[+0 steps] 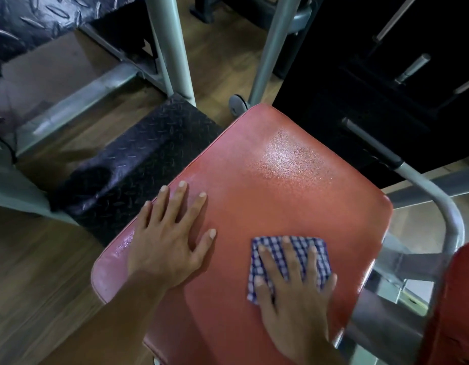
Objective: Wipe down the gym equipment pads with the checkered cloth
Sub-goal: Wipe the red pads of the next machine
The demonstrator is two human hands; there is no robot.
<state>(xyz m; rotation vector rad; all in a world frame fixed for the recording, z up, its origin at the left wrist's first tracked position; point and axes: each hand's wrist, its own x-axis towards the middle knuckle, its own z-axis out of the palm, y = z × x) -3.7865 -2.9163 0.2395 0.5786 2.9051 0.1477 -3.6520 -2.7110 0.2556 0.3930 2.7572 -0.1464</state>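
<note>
A large red vinyl pad (254, 185) fills the middle of the view, with a wet sheen near its far right part. My left hand (167, 241) lies flat on the pad's left side, fingers spread, holding nothing. My right hand (294, 293) presses flat on a folded blue-and-white checkered cloth (273, 248) near the pad's right side, fingers spread over it. A second red pad (454, 306) shows at the right edge, partly cut off.
A grey metal handle bar (436, 196) curves along the pad's right side. Black tread-plate steps (138, 164) sit left of the pad. Grey frame posts (172, 48) rise at the back over a wooden floor (30, 285). Dark machinery fills the upper right.
</note>
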